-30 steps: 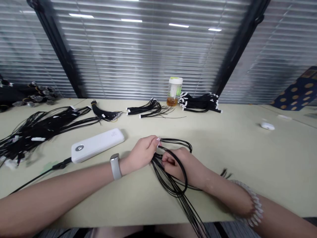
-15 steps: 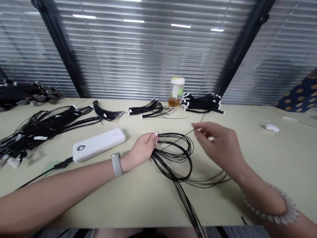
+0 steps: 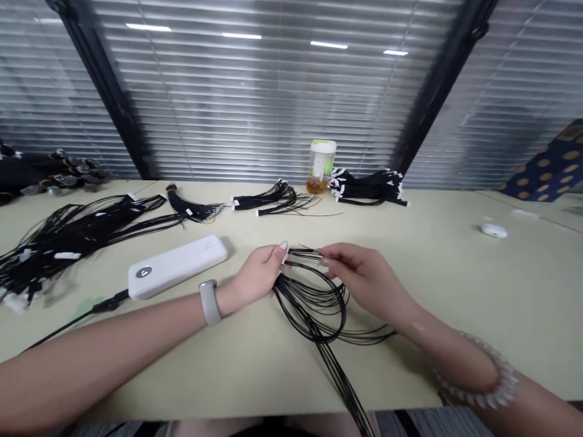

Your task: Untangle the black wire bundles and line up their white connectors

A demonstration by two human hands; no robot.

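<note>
A looped bundle of thin black cables (image 3: 339,315) hangs from my left hand (image 3: 262,270), which is closed on it with the thumb on top near a small white piece. Its loops spread to the right, and a tail of strands runs down past the table's front edge. My right hand (image 3: 359,276) is closed in a pinch at the upper strands of the same bundle, just right of my left hand. Exactly which strands its fingers grip is partly hidden.
A white power bank (image 3: 177,267) with a black cord lies left. Black cable bundles (image 3: 86,227) with white connectors, a smaller bundle (image 3: 268,197) and a stack (image 3: 368,187) lie further back. A clear jar (image 3: 321,167) stands by the blinds. A white earbud case (image 3: 494,230) lies right.
My right hand has moved left and slightly down, from holding a single strand out to the upper loops near my left hand. My left hand keeps its hold.
</note>
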